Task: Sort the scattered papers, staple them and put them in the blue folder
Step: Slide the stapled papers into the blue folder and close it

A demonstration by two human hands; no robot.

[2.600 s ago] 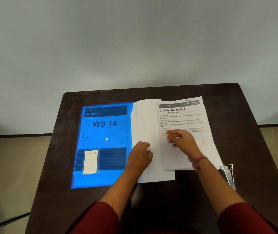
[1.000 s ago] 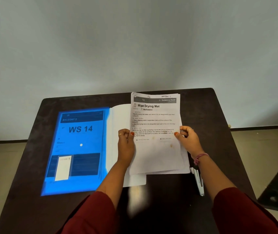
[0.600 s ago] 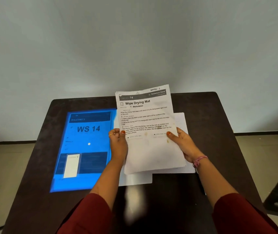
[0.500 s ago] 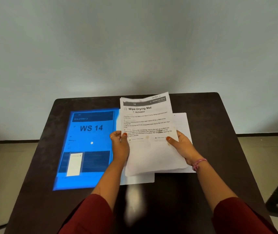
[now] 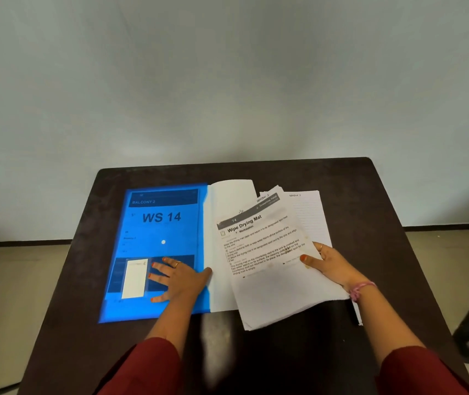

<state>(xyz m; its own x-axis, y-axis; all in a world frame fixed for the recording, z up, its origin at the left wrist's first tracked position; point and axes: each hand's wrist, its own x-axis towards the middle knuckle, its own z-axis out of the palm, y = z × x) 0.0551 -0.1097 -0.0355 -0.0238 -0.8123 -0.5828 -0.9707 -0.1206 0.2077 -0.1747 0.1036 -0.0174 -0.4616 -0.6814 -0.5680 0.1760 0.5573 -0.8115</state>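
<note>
The blue folder (image 5: 159, 232) lies open on the dark table, its blue cover marked "WS 14" flat on the left and its white inner side (image 5: 227, 201) showing beside it. My left hand (image 5: 179, 280) rests flat with spread fingers on the blue cover's lower part. My right hand (image 5: 330, 266) grips the right edge of the "Wipe Drying Mat" paper bundle (image 5: 267, 269), thumb on top; the bundle is tilted and lies partly over the white inner side. A lined sheet (image 5: 310, 215) lies under the bundle at the right.
The dark table (image 5: 370, 212) ends close behind the folder, at a pale wall. A thin part of the stapler (image 5: 356, 316) peeks out beside my right wrist near the table's right edge. Floor shows on both sides.
My left hand let go of the bundle and came down flat on the blue cover. My right hand alone lowered the bundle, tilted, toward the folder's white side.
</note>
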